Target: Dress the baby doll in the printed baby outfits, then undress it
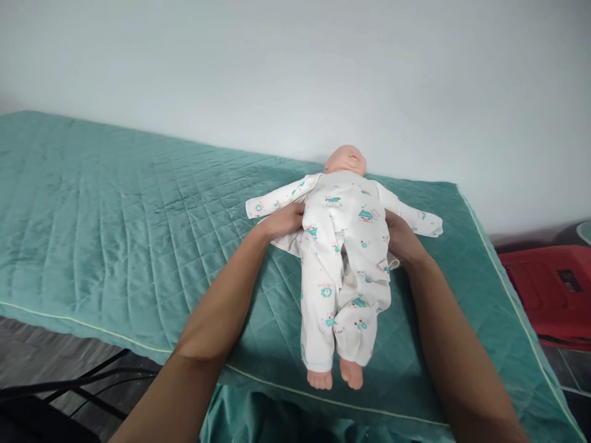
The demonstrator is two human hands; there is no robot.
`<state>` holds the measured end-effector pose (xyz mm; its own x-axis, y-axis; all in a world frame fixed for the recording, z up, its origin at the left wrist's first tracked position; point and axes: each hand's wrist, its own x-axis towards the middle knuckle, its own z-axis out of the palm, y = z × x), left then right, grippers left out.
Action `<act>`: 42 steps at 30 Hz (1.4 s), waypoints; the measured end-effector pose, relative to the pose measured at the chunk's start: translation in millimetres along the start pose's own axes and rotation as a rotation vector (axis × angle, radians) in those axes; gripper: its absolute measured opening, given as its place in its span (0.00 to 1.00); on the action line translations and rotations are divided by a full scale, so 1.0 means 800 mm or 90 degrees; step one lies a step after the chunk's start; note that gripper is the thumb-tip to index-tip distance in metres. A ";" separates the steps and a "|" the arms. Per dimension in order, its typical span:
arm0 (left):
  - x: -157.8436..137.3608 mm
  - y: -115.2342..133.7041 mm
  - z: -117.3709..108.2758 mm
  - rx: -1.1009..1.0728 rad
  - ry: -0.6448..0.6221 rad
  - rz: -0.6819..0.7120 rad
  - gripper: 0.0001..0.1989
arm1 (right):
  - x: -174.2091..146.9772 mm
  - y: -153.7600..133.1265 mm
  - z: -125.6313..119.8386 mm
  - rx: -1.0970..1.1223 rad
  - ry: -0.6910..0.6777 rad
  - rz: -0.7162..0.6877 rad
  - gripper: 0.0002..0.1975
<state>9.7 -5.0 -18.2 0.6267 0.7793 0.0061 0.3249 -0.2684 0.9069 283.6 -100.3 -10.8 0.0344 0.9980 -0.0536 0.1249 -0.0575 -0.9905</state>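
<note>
So the baby doll [345,246] is lying on its back toward the right end of the green quilted bed [115,234], head by the far edge, feet near the front edge, in white printed clothes [318,271]. Left hand [287,220] and right hand [402,237] are at either side of its waist, fingertips hidden, so can't tell if they're pinching anything.

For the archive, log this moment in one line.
left hand: at clothed doll, one side | right hand: opposite side | doll: face up on green cover
</note>
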 end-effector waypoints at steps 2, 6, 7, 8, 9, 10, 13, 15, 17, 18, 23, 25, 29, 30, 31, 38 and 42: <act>0.001 -0.003 -0.002 -0.062 -0.076 0.017 0.09 | 0.002 -0.003 0.001 0.003 0.033 0.025 0.20; 0.000 -0.001 -0.003 -0.069 -0.069 0.018 0.11 | 0.005 -0.003 0.000 -0.029 0.039 0.045 0.16; 0.000 0.001 -0.002 -0.044 -0.053 0.014 0.11 | 0.005 -0.002 -0.001 -0.040 0.023 0.052 0.16; 0.000 0.003 -0.002 -0.020 -0.042 0.011 0.11 | 0.005 -0.001 -0.003 -0.046 0.005 0.063 0.16; 0.000 0.006 -0.001 -0.001 -0.037 0.012 0.11 | 0.005 0.001 -0.004 -0.042 -0.014 0.076 0.16; 0.000 0.007 -0.001 0.012 -0.035 0.017 0.11 | 0.005 0.003 -0.004 -0.028 -0.030 0.089 0.16; 0.001 0.010 -0.001 0.031 -0.023 0.031 0.12 | 0.004 0.006 -0.005 0.036 -0.047 0.104 0.18; 0.002 0.008 -0.003 0.045 -0.007 0.022 0.13 | 0.003 0.006 -0.003 0.068 -0.047 0.095 0.21; 0.004 0.006 -0.004 0.063 0.003 0.010 0.13 | 0.002 0.005 -0.001 0.082 -0.053 0.084 0.24; 0.004 0.006 -0.003 0.067 0.005 0.007 0.13 | 0.001 0.005 0.000 0.086 -0.054 0.080 0.24; 0.005 0.003 0.010 -0.118 0.010 -0.004 0.18 | 0.000 0.003 0.005 0.071 -0.027 0.052 0.21; 0.005 0.001 0.018 -0.248 0.004 0.000 0.20 | 0.000 0.001 0.007 0.036 -0.003 0.023 0.18; 0.005 -0.003 0.022 -0.317 -0.027 0.021 0.21 | -0.001 -0.005 0.006 -0.062 0.059 -0.034 0.16; 0.005 -0.004 0.021 -0.298 -0.026 0.022 0.19 | -0.001 -0.006 0.006 -0.085 0.069 -0.046 0.16; 0.005 -0.004 0.019 -0.273 -0.021 0.022 0.17 | -0.001 -0.006 0.005 -0.104 0.076 -0.057 0.16; 0.004 0.000 0.009 -0.136 -0.031 0.054 0.14 | 0.001 -0.001 0.002 -0.152 0.071 -0.103 0.15; 0.004 -0.001 0.005 -0.127 -0.094 0.078 0.17 | 0.001 0.001 -0.001 -0.200 0.046 -0.125 0.17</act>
<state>14.5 -4.7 -20.4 0.7541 0.6526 0.0733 0.1035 -0.2282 0.9681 284.6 -99.2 -11.5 0.0486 0.9869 0.1541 0.4336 0.1182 -0.8933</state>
